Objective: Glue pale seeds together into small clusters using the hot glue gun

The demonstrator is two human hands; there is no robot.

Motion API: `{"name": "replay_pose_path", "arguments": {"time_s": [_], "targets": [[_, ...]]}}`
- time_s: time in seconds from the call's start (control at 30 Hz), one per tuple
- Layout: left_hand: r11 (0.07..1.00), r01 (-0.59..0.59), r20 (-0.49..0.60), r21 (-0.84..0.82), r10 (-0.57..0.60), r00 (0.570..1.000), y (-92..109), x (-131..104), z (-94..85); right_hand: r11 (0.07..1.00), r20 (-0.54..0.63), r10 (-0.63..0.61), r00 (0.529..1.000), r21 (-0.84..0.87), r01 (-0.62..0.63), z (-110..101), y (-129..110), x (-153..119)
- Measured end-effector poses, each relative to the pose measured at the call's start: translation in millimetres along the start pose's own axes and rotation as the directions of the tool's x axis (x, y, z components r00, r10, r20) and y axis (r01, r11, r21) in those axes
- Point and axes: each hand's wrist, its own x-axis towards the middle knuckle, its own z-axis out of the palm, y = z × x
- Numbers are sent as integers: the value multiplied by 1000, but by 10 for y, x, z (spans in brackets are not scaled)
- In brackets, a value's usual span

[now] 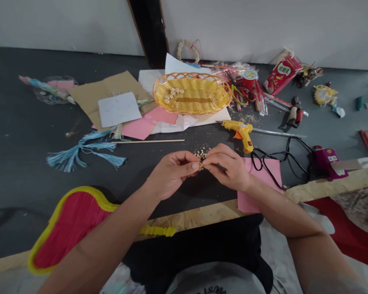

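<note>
At the near middle of the table, my left hand (174,171) and my right hand (225,165) meet fingertip to fingertip, both pinched closed. Between them is a small tan beaded piece (200,165), partly covered by the fingers. Just behind the fingertips lies a pile of small beige bead-like grains (200,154). A yellow hot glue gun (239,130) rests on its side beyond my right hand, a clear glue stick (279,132) at its rear. Under my right forearm is pink paper (271,169).
A yellow woven basket (193,96) holding beige clusters stands on papers. Leftward lie blue tassels (76,149), a thin stick (153,141) and a red-and-yellow fan shape (73,220). Pliers (294,114), a red carton (283,73), a purple power strip (328,161) and black cord (274,175) occupy the right.
</note>
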Motion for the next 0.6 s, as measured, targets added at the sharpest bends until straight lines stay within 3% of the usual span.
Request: {"name": "replay_pose_path", "arguments": {"time_s": [0.2,0.4,0.6], "targets": [[1000,0,-13,-20,0,1000,1,-1,-6,999,-13,19,1000,35,-19,-17,-2,9],[999,-33,-26,-5,33,999,7,-11,-3,968,-27,185,982,177,-177,-40,-12,18],[998,-64,-57,12,65,996,3,-15,7,885,27,359,933,309,-349,-15,-5,-14]]}}
